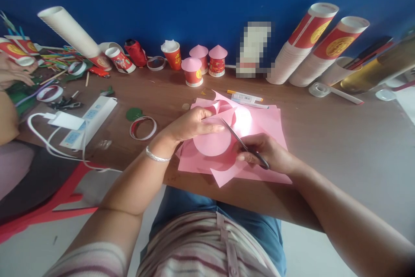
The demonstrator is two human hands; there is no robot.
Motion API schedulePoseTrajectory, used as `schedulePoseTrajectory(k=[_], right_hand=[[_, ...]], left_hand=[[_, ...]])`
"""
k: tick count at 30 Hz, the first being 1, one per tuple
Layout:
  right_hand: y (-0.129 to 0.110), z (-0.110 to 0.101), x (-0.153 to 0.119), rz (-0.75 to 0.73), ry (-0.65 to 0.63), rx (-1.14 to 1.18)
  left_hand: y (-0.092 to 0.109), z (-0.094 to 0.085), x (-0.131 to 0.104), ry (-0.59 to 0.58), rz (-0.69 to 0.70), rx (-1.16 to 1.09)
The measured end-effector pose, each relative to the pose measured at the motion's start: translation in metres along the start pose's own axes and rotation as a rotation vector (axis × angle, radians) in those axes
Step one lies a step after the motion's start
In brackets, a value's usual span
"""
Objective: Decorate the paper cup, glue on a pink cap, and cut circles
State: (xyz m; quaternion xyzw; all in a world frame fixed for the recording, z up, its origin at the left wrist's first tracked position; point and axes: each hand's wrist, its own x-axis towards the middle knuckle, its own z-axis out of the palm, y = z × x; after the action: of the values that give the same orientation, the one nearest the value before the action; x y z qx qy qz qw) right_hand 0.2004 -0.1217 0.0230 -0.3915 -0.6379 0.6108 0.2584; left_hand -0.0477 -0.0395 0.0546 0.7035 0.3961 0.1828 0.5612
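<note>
Pink paper with a rounded lower edge is gripped between the thumb and fingers of my left hand. My right hand is closed round the handles of a pair of scissors, one dark loop showing below the palm. The blades point up and left, their tips at the paper near my left thumb. Beneath both hands lie pink sheets, with a curved pink offcut at the front edge. A bright glare hides part of the paper between my hands.
Three red paper cups with pink cone tops stand at the back. Tall cup stacks lean at right. Nearer lie pens, a paper ring and a power strip with white cables. At far left is another person's hand.
</note>
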Motion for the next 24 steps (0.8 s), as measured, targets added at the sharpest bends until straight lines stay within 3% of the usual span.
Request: schedulePoseTrajectory(k=[24], right_hand=[[0.0010, 0.0014, 0.0008, -0.011, 0.021, -0.024]], left_hand=[[-0.0005, 0.0021, 0.0041, -0.019, 0.056, 0.048]])
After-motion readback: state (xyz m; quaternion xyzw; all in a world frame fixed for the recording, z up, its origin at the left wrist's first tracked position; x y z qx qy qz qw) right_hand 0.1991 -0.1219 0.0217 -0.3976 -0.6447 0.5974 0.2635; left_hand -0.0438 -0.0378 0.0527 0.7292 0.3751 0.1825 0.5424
